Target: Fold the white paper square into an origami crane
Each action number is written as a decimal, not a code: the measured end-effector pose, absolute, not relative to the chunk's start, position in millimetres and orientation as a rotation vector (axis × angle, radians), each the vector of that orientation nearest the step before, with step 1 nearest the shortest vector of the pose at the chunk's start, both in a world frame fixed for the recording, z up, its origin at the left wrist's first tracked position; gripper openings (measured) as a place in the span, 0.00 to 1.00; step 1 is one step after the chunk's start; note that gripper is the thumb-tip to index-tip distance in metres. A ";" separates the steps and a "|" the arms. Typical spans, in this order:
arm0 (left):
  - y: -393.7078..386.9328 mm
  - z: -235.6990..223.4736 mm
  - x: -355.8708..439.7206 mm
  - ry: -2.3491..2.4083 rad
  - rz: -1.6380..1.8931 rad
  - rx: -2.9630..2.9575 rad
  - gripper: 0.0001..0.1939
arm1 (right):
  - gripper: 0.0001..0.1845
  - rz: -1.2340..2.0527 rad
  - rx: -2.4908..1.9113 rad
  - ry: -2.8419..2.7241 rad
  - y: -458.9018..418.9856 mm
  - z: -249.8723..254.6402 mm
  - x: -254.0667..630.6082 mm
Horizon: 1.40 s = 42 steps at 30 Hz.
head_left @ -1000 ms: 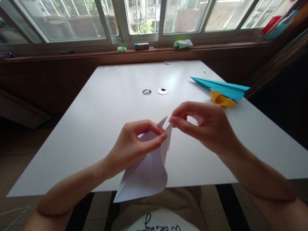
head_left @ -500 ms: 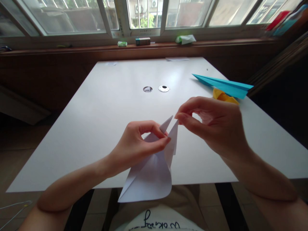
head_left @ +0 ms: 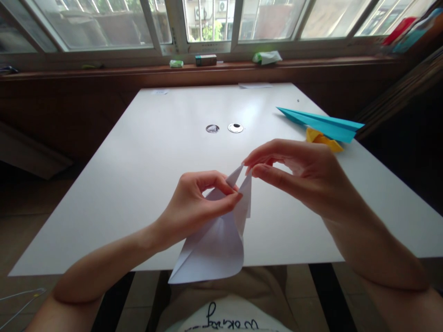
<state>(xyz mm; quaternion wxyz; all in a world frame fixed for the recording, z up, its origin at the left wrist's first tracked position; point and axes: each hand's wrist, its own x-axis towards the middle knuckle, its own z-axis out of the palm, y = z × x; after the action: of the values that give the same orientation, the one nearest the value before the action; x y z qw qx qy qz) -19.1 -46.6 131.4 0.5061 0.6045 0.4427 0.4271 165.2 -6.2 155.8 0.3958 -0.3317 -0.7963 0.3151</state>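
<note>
A folded sheet of white paper [head_left: 214, 253] is held up above the near edge of the table, its wide lower part hanging past that edge. Two pointed flaps stand at its top with a narrow gap between them. My left hand [head_left: 200, 203] pinches the paper between thumb and forefinger, just below the points. At the flap tips is my right hand [head_left: 290, 173]: a fingertip meets the left point and the thumb is at the right one. The remaining right fingers are curled behind and partly hidden.
On the white table [head_left: 138, 152] lie two round discs, one silvery [head_left: 212, 129] and one with a black spot [head_left: 236, 128]. A blue paper plane [head_left: 325, 125] and a yellow folded paper piece [head_left: 323, 139] rest at the right, beyond my right hand. Small packets line the windowsill [head_left: 235, 65].
My right hand has shifted slightly left, its fingertip now reaching the left point as well. The paper and my left hand have moved a little up and left.
</note>
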 end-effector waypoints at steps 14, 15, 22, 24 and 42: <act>-45.3 135.1 -18.9 1.107 1.028 1.474 0.06 | 0.05 0.747 -0.818 -2.027 -4.1 153.6 165.2; -45.2 133.8 -18.8 1.106 1.047 1.475 0.06 | 0.05 0.745 -0.818 -2.036 -4.2 153.8 165.0; -45.1 127.4 -19.4 1.097 1.076 1.507 0.04 | 0.03 0.743 -0.794 -2.096 -5.7 154.2 163.1; -45.3 127.3 -19.5 1.100 1.079 1.520 0.04 | 0.03 0.754 -0.792 -2.085 -5.7 154.2 162.3; -44.4 125.9 -17.3 0.981 0.953 1.499 0.08 | 0.05 0.653 -0.806 -1.869 -8.6 149.6 155.3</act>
<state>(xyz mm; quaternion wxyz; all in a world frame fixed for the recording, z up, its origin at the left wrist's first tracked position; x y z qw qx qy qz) -17.3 -44.4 125.9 0.5278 0.6275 0.4106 0.3988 155.3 -8.6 149.6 0.4814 -0.3305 -0.7663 0.2678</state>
